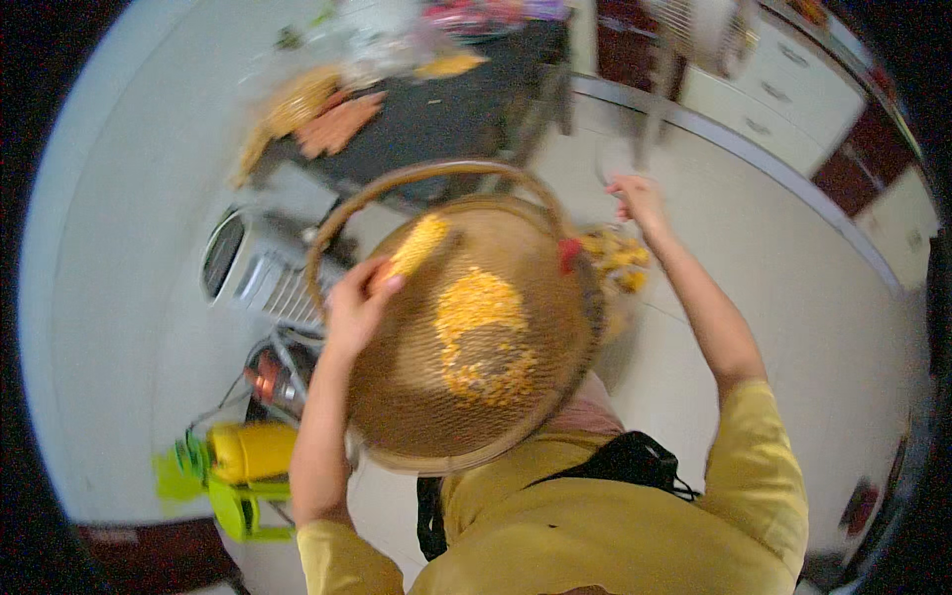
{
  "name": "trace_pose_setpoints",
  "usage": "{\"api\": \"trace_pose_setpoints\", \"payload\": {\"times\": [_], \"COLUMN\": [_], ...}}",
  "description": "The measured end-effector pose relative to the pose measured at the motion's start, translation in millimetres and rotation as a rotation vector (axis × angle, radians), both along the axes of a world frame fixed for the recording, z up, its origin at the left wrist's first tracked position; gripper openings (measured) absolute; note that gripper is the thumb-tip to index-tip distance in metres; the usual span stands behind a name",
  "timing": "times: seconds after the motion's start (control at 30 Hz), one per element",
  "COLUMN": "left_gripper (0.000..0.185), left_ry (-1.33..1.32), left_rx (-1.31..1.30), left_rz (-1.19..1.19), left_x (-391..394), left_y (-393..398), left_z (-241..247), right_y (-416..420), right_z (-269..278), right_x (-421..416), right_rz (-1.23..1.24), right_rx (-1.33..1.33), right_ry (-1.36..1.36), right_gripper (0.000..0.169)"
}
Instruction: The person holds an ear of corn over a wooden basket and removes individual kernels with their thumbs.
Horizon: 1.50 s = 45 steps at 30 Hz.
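My left hand [362,301] is closed around the lower end of a yellow corn cob [421,245], which it holds tilted over the left part of a woven basket [394,387]. The basket is round, with an arched handle [446,168] that has a red tie [570,255] at its right side. Loose corn kernels [483,301] lie in a ring-shaped heap on the basket's bottom. Out to the right, beyond the rim, hangs my right hand [636,199], blurred, with its fingers partly curled. Nothing can be made out in it.
Yellow pieces [621,260], perhaps cobs, lie right of the basket. A dark table [476,104] ahead bears plastic bags [372,56]. A white appliance [279,282] and a yellow-green device [249,454] stand on the left. White cabinets [773,97] and a fan [699,33] are at the far right.
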<state>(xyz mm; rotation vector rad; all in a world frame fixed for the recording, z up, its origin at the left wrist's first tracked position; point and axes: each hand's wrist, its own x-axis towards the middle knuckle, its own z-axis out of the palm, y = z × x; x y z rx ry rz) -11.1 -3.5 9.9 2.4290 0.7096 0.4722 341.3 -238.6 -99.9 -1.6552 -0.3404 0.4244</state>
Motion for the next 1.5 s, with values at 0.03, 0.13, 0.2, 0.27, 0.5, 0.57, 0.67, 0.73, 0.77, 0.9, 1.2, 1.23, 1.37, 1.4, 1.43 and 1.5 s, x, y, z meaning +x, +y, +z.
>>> {"api": "trace_pose_setpoints", "payload": {"times": [0.03,0.13,0.2,0.27,0.5,0.57,0.67,0.73,0.77,0.9,1.2,1.23,1.37,1.4,1.43,1.5], "left_gripper": [0.039,0.04,0.039,0.042,0.043,0.04,0.039,0.037,0.036,0.022,0.012,0.011,0.011,0.011,0.011,0.009], "left_ry": [-0.041,-0.072,-0.09,-0.117,-0.29,-0.314,-0.266,-0.232,-0.199,-0.471,-0.456,-0.475,-0.455,-0.424,-0.404,-0.366], "left_rx": [-0.027,-0.168,-0.128,-0.175,-0.59,-0.536,-0.481,-0.551,-0.573,-0.465,-0.491,-0.553,-0.722,-0.742,-0.723,-0.684], "left_rz": [-0.05,-0.138,-0.223,-0.279,-0.421,-0.448,-0.348,-0.269,-0.25,-0.093,-0.138,-0.148,-0.16,-0.162,-0.153,-0.133], "left_x": [1,-4,-6,-10,-9,-4,-1,3,3,-4,-3,-3,1,2,2,2], "left_y": [-9,-8,-11,-10,-18,-12,-3,9,15,3,1,3,10,11,11,9], "left_z": [11,8,12,9,37,36,37,36,34,24,7,4,-9,-8,-7,-5], "right_y": [6,6,0,9,50,66,88,98,104,113,114,115,117,117,117,118], "right_z": [27,112,164,180,187,185,179,170,164,154,123,121,114,113,112,109], "right_x": [-15,-62,-102,-135,-170,-166,-168,-170,-171,-183,-176,-177,-176,-174,-173,-172], "right_rz": [0.009,0.17,0.432,0.663,0.772,0.842,0.896,0.866,0.853,0.828,0.914,0.919,0.934,0.931,0.932,0.936], "right_rx": [0.103,0.205,0.179,0.089,-0.005,0.084,0.201,0.205,0.21,0.308,0.366,0.378,0.363,0.345,0.34,0.328], "right_ry": [-0.067,-0.225,-0.243,-0.282,-0.828,-0.677,-0.343,-0.438,-0.484,-0.188,-0.005,-0.012,-0.015,-0.014,-0.022,-0.036], "right_gripper": [0.032,0.024,0.019,0.016,0.046,0.04,0.031,0.029,0.028,0.023,0.023,0.023,0.023,0.023,0.023,0.022]}}
